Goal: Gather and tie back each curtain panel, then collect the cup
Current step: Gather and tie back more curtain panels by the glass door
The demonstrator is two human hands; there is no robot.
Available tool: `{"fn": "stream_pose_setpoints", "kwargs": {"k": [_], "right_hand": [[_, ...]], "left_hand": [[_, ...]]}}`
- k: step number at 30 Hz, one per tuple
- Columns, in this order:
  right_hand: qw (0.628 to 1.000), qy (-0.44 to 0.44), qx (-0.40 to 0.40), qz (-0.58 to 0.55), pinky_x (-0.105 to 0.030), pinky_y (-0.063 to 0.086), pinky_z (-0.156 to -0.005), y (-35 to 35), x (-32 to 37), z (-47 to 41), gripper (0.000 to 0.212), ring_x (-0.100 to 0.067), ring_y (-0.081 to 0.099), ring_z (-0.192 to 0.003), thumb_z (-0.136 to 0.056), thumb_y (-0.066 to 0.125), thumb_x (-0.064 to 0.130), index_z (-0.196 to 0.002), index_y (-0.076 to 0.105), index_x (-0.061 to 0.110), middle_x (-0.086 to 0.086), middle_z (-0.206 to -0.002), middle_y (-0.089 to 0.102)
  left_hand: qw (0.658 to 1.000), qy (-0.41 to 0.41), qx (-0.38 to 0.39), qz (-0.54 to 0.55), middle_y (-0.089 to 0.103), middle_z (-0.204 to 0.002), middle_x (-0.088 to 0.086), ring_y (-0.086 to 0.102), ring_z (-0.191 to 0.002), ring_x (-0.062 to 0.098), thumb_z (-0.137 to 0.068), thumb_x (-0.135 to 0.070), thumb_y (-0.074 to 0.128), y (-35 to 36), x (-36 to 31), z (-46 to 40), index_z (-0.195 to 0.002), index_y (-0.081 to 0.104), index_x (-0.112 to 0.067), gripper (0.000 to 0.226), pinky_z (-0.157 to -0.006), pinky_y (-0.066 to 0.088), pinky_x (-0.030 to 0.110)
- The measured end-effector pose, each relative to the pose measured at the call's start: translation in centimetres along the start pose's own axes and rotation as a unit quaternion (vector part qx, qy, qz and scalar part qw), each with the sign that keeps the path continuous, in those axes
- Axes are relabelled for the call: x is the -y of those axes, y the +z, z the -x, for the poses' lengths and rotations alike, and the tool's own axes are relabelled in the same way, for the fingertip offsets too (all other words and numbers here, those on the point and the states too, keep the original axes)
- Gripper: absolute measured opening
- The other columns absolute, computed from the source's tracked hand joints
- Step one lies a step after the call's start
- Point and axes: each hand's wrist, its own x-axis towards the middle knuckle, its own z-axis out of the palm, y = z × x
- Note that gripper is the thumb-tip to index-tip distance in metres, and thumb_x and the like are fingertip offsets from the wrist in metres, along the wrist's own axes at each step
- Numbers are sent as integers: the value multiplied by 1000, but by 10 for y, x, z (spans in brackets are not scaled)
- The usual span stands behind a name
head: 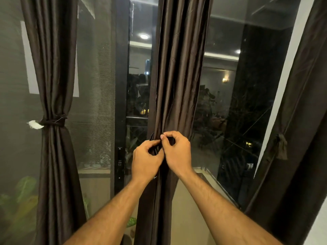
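Before you stands a dark glass window (230,103) hung with brown curtains. Your left hand (147,159) and right hand (177,151) pinch the dark tie band (153,138) around the gathered middle curtain panel (178,76). The left curtain panel (53,68) hangs already tied, the right curtain panel (297,121) loose.

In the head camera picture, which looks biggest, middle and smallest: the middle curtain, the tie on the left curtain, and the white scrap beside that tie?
1. Middle curtain, by far the largest.
2. Tie on the left curtain.
3. White scrap, slightly smaller than the tie; the two look close in size.
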Motion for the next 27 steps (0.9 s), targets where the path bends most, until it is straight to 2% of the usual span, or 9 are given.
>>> {"fn": "stream_pose_setpoints", "kwargs": {"k": [3, 7, 10, 13, 15, 17, 19, 22, 27], "right_hand": [[1000, 0, 21, -3, -23, 55, -85, 0, 2, 0, 12, 1, 67, -92, -98, 67, 20, -92, 75, 26, 12, -95, 71], [999, 8, 35, -25, -11, 50, -84, -4, 2, 2, 16, 7, 66, -96, -100, 62, 18, -103, 77, 20, 17, -98, 71], [999, 21, 10, -22, -18, 52, -89, -7, -1, 5, 19, -2, 67, -98, -97, 62, 7, -110, 74, 16, 10, -104, 72], [999, 24, -32, -23, -5, 44, -82, -12, -8, 6, 23, 11, 60, -93, -94, 60, -2, -107, 66, 17, 16, -98, 65], [998, 32, -51, -18, -1, 39, -78, -14, -13, 5, 23, 19, 56, -92, -94, 63, 0, -106, 60, 19, 20, -98, 60], [997, 40, -61, -21, 1, 38, -78, -12, -16, 6, 23, 21, 54, -93, -94, 67, 4, -107, 56, 20, 19, -98, 58], [997, 44, -58, -35, 1, 39, -75, -8, -16, 8, 20, 22, 54, -90, -96, 67, 10, -109, 54, 19, 18, -95, 58], [996, 60, -14, -59, -6, 44, -70, 1, -12, 8, 12, 12, 60, -80, -100, 63, 20, -111, 57, 22, 13, -87, 60], [992, 62, 68, -89, -10, 50, -82, 6, -4, 12, 17, 7, 67, -96, -106, 54, 23, -114, 68, 27, 16, -99, 72]], "left_hand": [[1000, 0, -12, -13, 72, -101, -15, 66, -96, -7, -89, -20, 77, 2, -1, 1, -114, 75, -23, 25, -80, 49, 6], [999, -24, -24, -2, 75, -102, -12, 69, -98, -1, -94, -21, 72, 3, -1, -1, -113, 76, -21, 19, -88, 55, 20], [998, -51, -40, 22, 76, -103, -6, 70, -102, 6, -97, -17, 69, 1, 0, -1, -113, 77, -17, 18, -94, 55, 28], [997, -50, -54, 19, 74, -98, -6, 69, -96, 7, -97, -12, 67, -3, 0, -1, -108, 74, -19, 15, -91, 56, 30], [997, -23, -68, -4, 67, -86, -12, 63, -78, 0, -94, -10, 68, -7, 1, 0, -98, 66, -25, 16, -75, 52, 21], [997, 4, -76, -26, 61, -77, -9, 58, -66, 5, -93, -4, 65, -10, 3, 2, -90, 59, -24, 21, -61, 44, 14], [997, 15, -57, -40, 68, -84, -10, 63, -74, 4, -94, -2, 62, -11, 4, 3, -93, 67, -23, 22, -66, 47, 13], [999, 8, -5, -50, 73, -108, -7, 62, -96, -13, -96, -11, 66, -7, 0, 1, -116, 77, -22, 25, -82, 43, 2], [998, -6, 4, -62, 61, -102, -20, 51, -93, -28, -91, -23, 76, -3, 1, 0, -126, 72, -24, 35, -74, 39, -4]]}}
